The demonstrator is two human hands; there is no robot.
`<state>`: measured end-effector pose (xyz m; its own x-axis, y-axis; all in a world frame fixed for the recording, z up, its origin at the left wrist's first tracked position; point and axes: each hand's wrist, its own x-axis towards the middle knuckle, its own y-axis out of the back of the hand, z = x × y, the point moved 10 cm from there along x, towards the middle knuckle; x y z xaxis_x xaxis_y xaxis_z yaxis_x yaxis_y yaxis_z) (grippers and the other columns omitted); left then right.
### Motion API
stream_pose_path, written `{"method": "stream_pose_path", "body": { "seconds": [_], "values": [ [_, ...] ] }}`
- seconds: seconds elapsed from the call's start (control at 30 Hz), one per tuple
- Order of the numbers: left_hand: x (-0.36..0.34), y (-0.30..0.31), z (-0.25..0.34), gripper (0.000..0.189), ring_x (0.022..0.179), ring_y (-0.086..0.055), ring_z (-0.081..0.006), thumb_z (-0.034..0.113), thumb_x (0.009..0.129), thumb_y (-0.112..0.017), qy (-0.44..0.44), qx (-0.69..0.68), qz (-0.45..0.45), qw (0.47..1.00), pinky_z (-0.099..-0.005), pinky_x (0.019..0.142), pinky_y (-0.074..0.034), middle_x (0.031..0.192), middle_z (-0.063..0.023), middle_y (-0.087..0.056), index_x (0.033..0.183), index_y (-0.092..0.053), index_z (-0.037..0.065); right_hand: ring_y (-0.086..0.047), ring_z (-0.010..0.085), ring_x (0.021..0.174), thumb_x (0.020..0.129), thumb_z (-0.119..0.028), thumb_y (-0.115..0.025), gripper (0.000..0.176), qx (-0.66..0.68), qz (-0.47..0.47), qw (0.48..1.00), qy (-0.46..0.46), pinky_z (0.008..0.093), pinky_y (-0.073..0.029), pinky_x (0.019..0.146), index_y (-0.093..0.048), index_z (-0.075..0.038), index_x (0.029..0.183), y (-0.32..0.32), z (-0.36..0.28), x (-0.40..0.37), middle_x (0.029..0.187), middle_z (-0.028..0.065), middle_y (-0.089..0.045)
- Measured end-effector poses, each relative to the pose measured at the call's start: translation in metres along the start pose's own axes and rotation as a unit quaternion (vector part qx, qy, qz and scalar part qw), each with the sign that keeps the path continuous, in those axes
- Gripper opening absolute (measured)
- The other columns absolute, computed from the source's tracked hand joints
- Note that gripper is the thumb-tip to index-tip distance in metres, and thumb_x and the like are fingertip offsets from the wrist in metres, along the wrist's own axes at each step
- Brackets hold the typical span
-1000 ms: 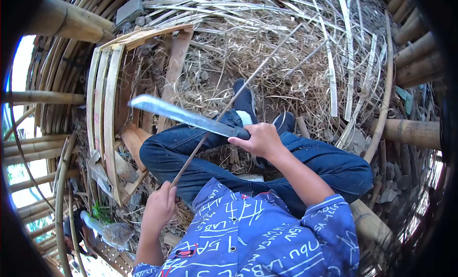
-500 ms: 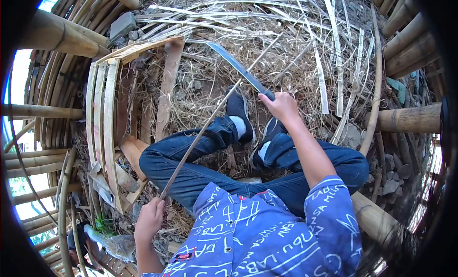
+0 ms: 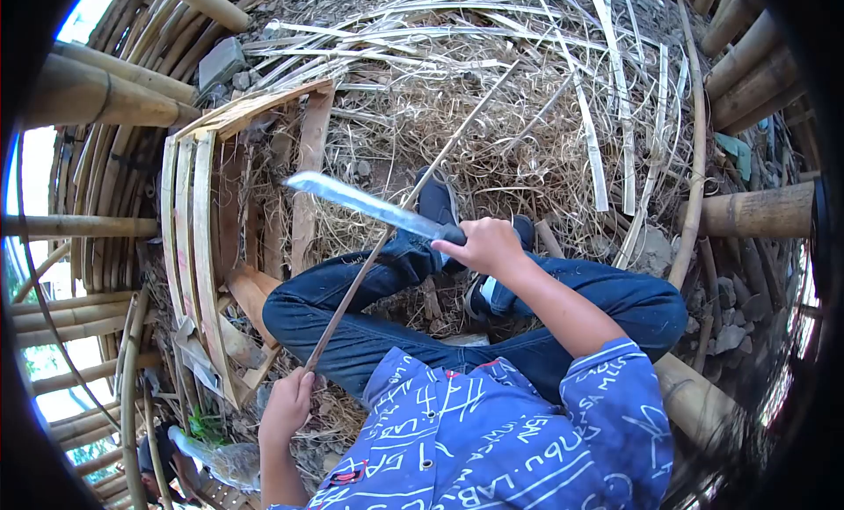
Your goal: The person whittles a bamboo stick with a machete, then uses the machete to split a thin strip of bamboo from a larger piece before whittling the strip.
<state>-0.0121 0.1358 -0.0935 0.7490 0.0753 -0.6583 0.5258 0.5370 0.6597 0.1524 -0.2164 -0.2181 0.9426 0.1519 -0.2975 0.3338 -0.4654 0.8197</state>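
Observation:
My right hand is closed round the dark handle of a machete. Its long blade points to the left and lies across a thin bamboo strip in this view. The lower end of that strip sits in my closed left hand, beside my knee. From there the strip slants up and away over my jeans and past one shoe, its far end over the shavings on the ground.
A wooden crate lies on the left. Long pale bamboo strips spread across the far ground and down the right side. Thick bamboo poles flank both sides. Behind the lower-left poles, part of a person shows.
My right hand has drawn the machete down toward me and slightly left, and its blade has swung from pointing up-left to nearly sideways. My left hand still grips the strip, shifted slightly.

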Motion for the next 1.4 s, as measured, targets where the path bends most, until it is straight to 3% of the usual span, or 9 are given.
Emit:
{"method": "stream_pose_path", "body": {
  "seconds": [0.1, 0.17, 0.23, 0.3, 0.7, 0.83, 1.03, 1.23, 1.4],
  "values": [
    [-0.005, 0.006, -0.004, 0.028, 0.072, -0.054, -0.0484, 0.021, 0.099, -0.048, -0.008, 0.045, 0.002, 0.999, -0.0484, 0.063, -0.042, 0.070, -0.0276, -0.055, 0.086, -0.054, -0.004, -0.070, 0.0359, 0.074, 0.077, -0.081, -0.048, 0.080, -0.025, -0.044, 0.998, 0.031, 0.0478, -0.055, 0.069, -0.072, -0.004, 0.078, -0.006, -0.002, 0.003, 0.074, 0.0203, -0.069],
    [-0.012, 0.010, -0.007, 0.028, 0.069, -0.055, -0.0465, 0.021, 0.099, -0.047, -0.006, 0.054, -0.007, 0.998, -0.0468, 0.063, -0.043, 0.069, -0.0261, -0.055, 0.088, -0.055, -0.004, -0.070, 0.0347, 0.077, 0.078, -0.081, -0.047, 0.081, -0.067, 0.047, 0.996, 0.039, 0.0480, -0.054, 0.070, -0.073, -0.004, 0.080, 0.015, 0.029, 0.021, 0.077, 0.0187, -0.069],
    [-0.023, 0.017, -0.007, 0.028, 0.064, -0.055, -0.0416, 0.022, 0.099, -0.047, 0.037, 0.009, -0.022, 0.999, -0.0451, 0.063, -0.044, 0.066, -0.0233, -0.055, 0.089, -0.056, -0.003, -0.070, 0.0338, 0.078, 0.078, -0.080, -0.046, 0.082, -0.031, 0.043, 0.990, -0.128, 0.0480, -0.054, 0.073, -0.073, -0.003, 0.082, 0.035, 0.103, 0.050, 0.080, 0.0175, -0.070],
    [-0.022, 0.012, -0.009, 0.028, 0.064, -0.055, -0.0396, 0.021, 0.099, -0.047, 0.026, 0.008, -0.022, 0.999, -0.0443, 0.063, -0.044, 0.066, -0.0228, -0.054, 0.090, -0.056, -0.003, -0.070, 0.0336, 0.079, 0.079, -0.078, -0.048, 0.081, -0.063, 0.058, 0.985, -0.148, 0.0472, -0.054, 0.074, -0.073, -0.002, 0.082, 0.056, 0.126, 0.064, 0.080, 0.0181, -0.070],
    [-0.009, 0.016, -0.008, 0.025, 0.062, -0.053, -0.0395, 0.019, 0.098, -0.049, 0.004, 0.040, -0.007, 0.999, -0.0442, 0.061, -0.043, 0.066, -0.0227, -0.054, 0.089, -0.055, -0.004, -0.070, 0.0311, 0.074, 0.077, -0.082, -0.047, 0.078, -0.108, -0.039, 0.992, 0.055, 0.0447, -0.055, 0.068, -0.072, -0.008, 0.078, 0.025, 0.027, 0.034, 0.075, 0.0151, -0.069],
    [-0.038, 0.036, 0.016, 0.026, 0.063, -0.052, -0.0423, 0.019, 0.098, -0.049, -0.063, 0.073, 0.079, 0.992, -0.0447, 0.061, -0.043, 0.067, -0.0241, -0.054, 0.087, -0.054, -0.004, -0.070, 0.0338, 0.087, 0.079, -0.081, -0.047, 0.081, -0.043, 0.002, 0.983, -0.179, 0.0454, -0.055, 0.076, -0.074, -0.005, 0.089, 0.060, 0.138, 0.075, 0.089, 0.0179, -0.071],
    [-0.031, 0.035, 0.002, 0.027, 0.057, -0.051, -0.0361, 0.020, 0.099, -0.048, -0.094, 0.141, 0.088, 0.982, -0.0436, 0.058, -0.042, 0.063, -0.0209, -0.052, 0.087, -0.054, -0.003, -0.070, 0.0333, 0.080, 0.079, -0.079, -0.048, 0.080, -0.117, 0.050, 0.983, -0.134, 0.0461, -0.055, 0.073, -0.072, -0.003, 0.083, 0.074, 0.113, 0.077, 0.083, 0.0176, -0.070],
    [-0.026, 0.031, 0.009, 0.027, 0.062, -0.052, -0.0374, 0.021, 0.099, -0.048, -0.111, 0.116, 0.087, 0.983, -0.0432, 0.062, -0.043, 0.067, -0.0217, -0.053, 0.089, -0.055, -0.003, -0.071, 0.0295, 0.072, 0.079, -0.081, -0.045, 0.078, -0.130, -0.034, 0.989, 0.055, 0.0437, -0.055, 0.068, -0.073, -0.009, 0.079, 0.028, 0.037, 0.042, 0.074, 0.0130, -0.069],
    [-0.047, 0.049, -0.001, 0.028, 0.065, -0.052, -0.0398, 0.022, 0.098, -0.049, -0.023, 0.139, 0.077, 0.987, -0.0447, 0.065, -0.043, 0.071, -0.0238, -0.054, 0.091, -0.055, -0.003, -0.071, 0.0308, 0.084, 0.078, -0.083, -0.044, 0.084, -0.043, 0.025, 0.983, -0.178, 0.0435, -0.054, 0.070, -0.074, -0.005, 0.086, 0.063, 0.156, 0.077, 0.085, 0.0170, -0.071]
  ]
}}
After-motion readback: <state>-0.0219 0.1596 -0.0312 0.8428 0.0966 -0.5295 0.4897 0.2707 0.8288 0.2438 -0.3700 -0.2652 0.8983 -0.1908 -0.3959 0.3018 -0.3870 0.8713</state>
